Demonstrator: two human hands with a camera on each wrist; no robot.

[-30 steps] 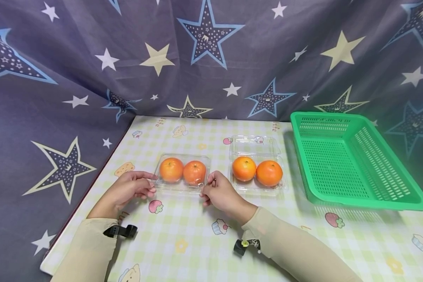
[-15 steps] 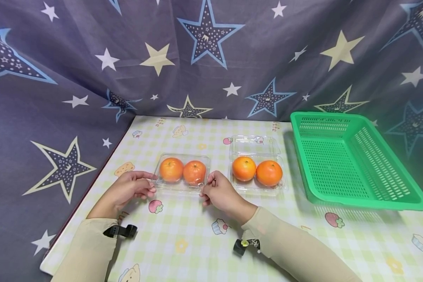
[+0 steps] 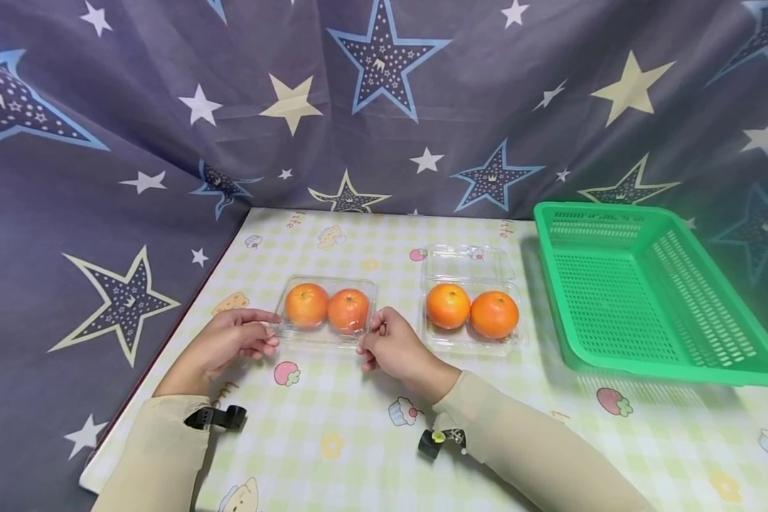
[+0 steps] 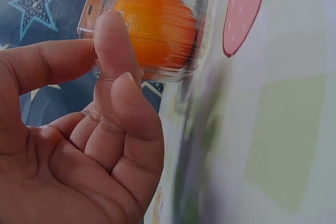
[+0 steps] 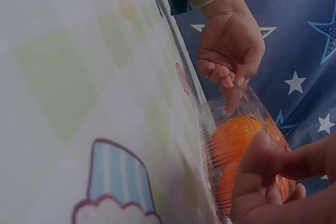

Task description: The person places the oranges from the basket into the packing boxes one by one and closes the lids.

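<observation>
A clear plastic clamshell box [image 3: 326, 336] with its lid closed holds two oranges [image 3: 306, 305] at the middle left of the table. My left hand [image 3: 232, 343] pinches its left front corner between thumb and index finger, while the other fingers are loosely curled below. At the right front corner my right hand [image 3: 400, 352] grips the same box with thumb and bent fingers. The left wrist view shows the left thumb [image 4: 116, 45] against the ribbed plastic. Just to the right, a second clamshell box [image 3: 470, 264] lies with its lid folded back and two more oranges [image 3: 448, 306] in it.
A green plastic basket [image 3: 553, 313] stands at the right of the table, beside the open box. The checked tablecloth [image 3: 333, 405] has printed cakes and strawberries. A star-patterned curtain [image 3: 384, 149] hangs behind and to the left of the table.
Both hands and the closed box have shifted slightly left on the table. The head view has turned a little. The second box and the basket stay in place.
</observation>
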